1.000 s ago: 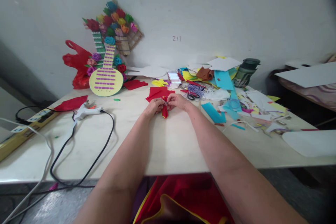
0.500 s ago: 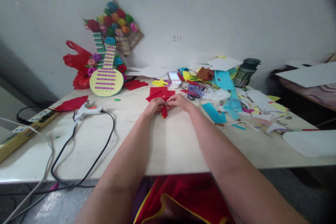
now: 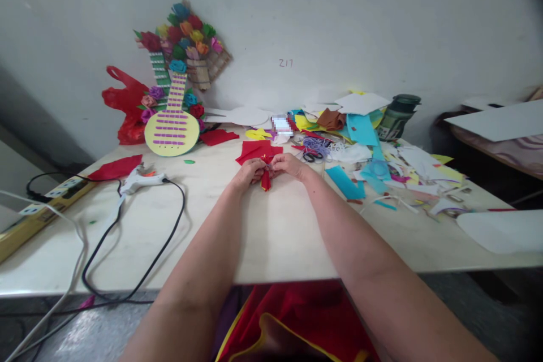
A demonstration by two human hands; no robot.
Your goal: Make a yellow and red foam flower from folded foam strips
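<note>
With both hands I am holding a small red piece with yellow edging (image 3: 265, 185) over the middle of the table (image 3: 292, 232), its lower end pointing toward me. My left hand (image 3: 253, 171) is pinching it from one side and my right hand (image 3: 288, 165) from the other; what lies between the fingertips is too small to make out.

Pale tabletop is stretching between my forearms down to the front edge, and more is opening out between my left arm and the glue gun (image 3: 142, 182). The black cord (image 3: 183, 209) is looping there and crossing the front edge. A yellow power strip (image 3: 42, 212) is running along the left side. On my right, paper scraps (image 3: 419, 161) are narrowing the room, and a white rounded board (image 3: 503, 231) is lying near the front edge.

I am counting three larger red sheets: one (image 3: 258, 149) just beyond my hands, one (image 3: 116, 167) beside the glue gun, one (image 3: 219, 136) beside the lute-shaped craft (image 3: 172, 134). I am also counting one pair of scissors (image 3: 313, 156) and one dark green bottle (image 3: 397, 119).
</note>
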